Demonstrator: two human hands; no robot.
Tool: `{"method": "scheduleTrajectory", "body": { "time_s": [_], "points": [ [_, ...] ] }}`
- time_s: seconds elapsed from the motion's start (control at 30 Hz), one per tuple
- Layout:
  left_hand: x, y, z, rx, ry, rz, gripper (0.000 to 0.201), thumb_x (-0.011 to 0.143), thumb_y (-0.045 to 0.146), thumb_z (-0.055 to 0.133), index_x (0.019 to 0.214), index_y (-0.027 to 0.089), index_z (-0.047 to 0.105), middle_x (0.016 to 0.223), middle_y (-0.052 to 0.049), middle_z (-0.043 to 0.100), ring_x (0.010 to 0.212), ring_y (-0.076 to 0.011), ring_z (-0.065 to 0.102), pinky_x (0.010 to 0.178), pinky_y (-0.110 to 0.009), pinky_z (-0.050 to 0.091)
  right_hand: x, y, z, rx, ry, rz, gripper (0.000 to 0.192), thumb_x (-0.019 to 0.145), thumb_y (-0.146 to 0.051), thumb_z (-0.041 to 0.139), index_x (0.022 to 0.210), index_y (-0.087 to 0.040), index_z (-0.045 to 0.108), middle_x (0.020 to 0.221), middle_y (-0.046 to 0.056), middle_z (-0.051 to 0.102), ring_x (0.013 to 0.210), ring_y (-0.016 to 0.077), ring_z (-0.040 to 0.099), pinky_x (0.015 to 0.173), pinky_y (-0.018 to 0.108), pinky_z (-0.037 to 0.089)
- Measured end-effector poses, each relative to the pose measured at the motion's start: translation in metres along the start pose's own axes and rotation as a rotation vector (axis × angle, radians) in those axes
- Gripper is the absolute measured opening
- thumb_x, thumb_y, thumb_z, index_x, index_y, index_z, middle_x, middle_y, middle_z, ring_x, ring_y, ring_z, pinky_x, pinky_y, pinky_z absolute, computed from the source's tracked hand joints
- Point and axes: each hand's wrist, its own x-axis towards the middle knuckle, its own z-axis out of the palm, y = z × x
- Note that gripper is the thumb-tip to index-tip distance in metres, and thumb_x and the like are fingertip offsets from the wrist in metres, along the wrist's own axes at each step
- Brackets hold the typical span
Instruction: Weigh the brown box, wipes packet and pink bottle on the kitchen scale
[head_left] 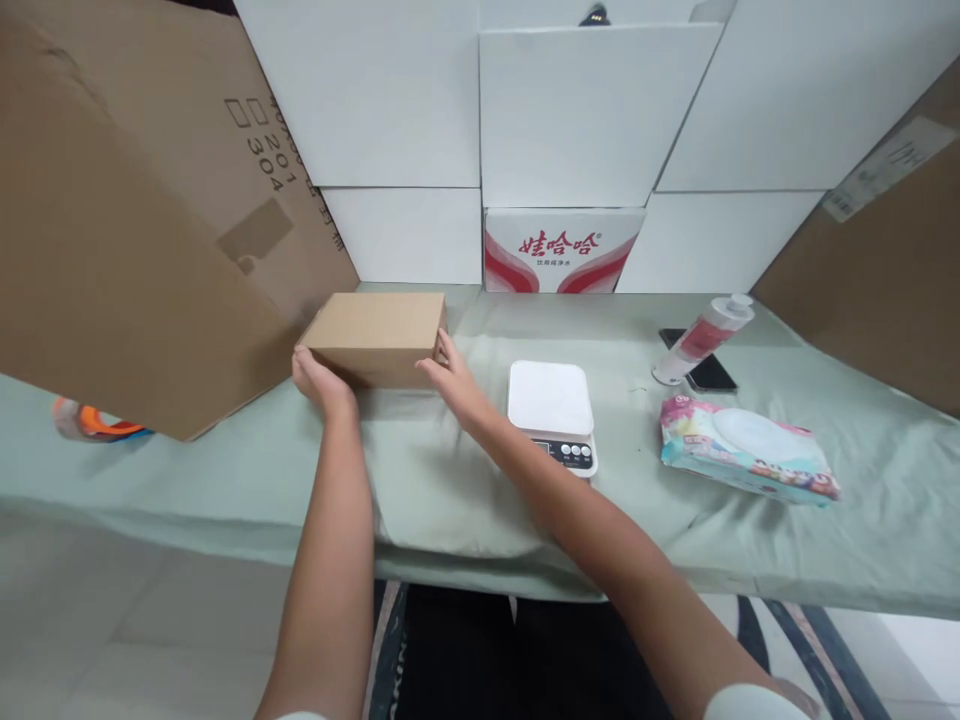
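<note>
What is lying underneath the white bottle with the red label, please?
A dark phone lies partly under the white bottle, on the green cloth. Its middle is covered by the bottle, so only its two ends show.

Table (450, 500) being covered by a pale green cloth (862, 540), small cardboard box (377, 337) being carried at the back left, white kitchen scale (553, 410) at centre, wet-wipes pack (746, 450), lying bottle (701, 338) and dark phone (712, 375) at right, orange-and-blue object (94, 422) being half hidden at far left.

large cardboard sheet (150, 200): "201" and "304" are being shown | white-and-red carton (562, 252): red "娃哈哈" brand is being displayed, smaller print unreadable
</note>
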Motion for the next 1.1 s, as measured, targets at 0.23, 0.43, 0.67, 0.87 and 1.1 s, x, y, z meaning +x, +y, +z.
{"method": "scheduleTrajectory", "body": {
  "time_s": [0.23,0.43,0.67,0.87,1.1],
  "points": [
    [-0.034,0.013,0.015,-0.335,-0.192,0.097,0.058,0.082,0.072,0.063,0.105,0.019,0.058,0.091,-0.002,0.059,0.079,-0.0133,0.059,0.063,-0.02,0.047,-0.029,-0.018,-0.059,-0.472,0.211,-0.494,0.092,0.09,-0.045,0.068,0.169,-0.027,0.024,0.158,0.014,0.041,0.143,0.0282,0.044,0.121,0.051,0.044],
    [-0.12,0.031,0.033,-0.425,-0.679,0.259,0.067,0.086,0.076,0.064,0.126,0.023,0.064,0.112,-0.01,0.069,0.099,-0.0208,0.07,0.077,-0.028,0.058,-0.092,-0.026,-0.181,-0.72,0.427,-0.8,0.084,0.097,-0.055,0.063,0.167,-0.031,0.024,0.15,0.015,0.043,0.144,0.0297,0.044,0.121,0.055,0.042],
    [-0.157,0.025,0.04,-0.428,-0.862,0.301,0.059,0.088,0.063,0.071,0.128,0.02,0.066,0.119,-0.015,0.076,0.107,-0.0271,0.075,0.087,-0.037,0.064,-0.119,0.01,-0.204,-0.659,0.667,-0.755,0.079,0.097,-0.064,0.056,0.163,-0.027,0.033,0.146,0.016,0.047,0.141,0.0333,0.048,0.12,0.061,0.039],
    [-0.158,0.016,0.039,-0.341,-0.934,0.267,0.055,0.088,0.057,0.074,0.129,0.02,0.065,0.115,-0.013,0.078,0.104,-0.0266,0.077,0.087,-0.036,0.064,-0.122,0.007,-0.203,-0.695,0.74,-0.734,0.067,0.1,-0.063,0.047,0.155,-0.024,0.043,0.146,0.016,0.05,0.144,0.0349,0.046,0.12,0.063,0.038],
    [-0.156,0.004,0.036,-0.286,-1.013,0.219,0.061,0.088,0.054,0.076,0.139,0.024,0.063,0.134,-0.015,0.073,0.124,-0.0308,0.072,0.098,-0.041,0.064,-0.12,0.01,-0.205,-0.642,0.759,-0.719,0.061,0.102,-0.058,0.047,0.152,-0.023,0.047,0.146,0.015,0.053,0.143,0.0333,0.048,0.12,0.06,0.038]
  ]
}}
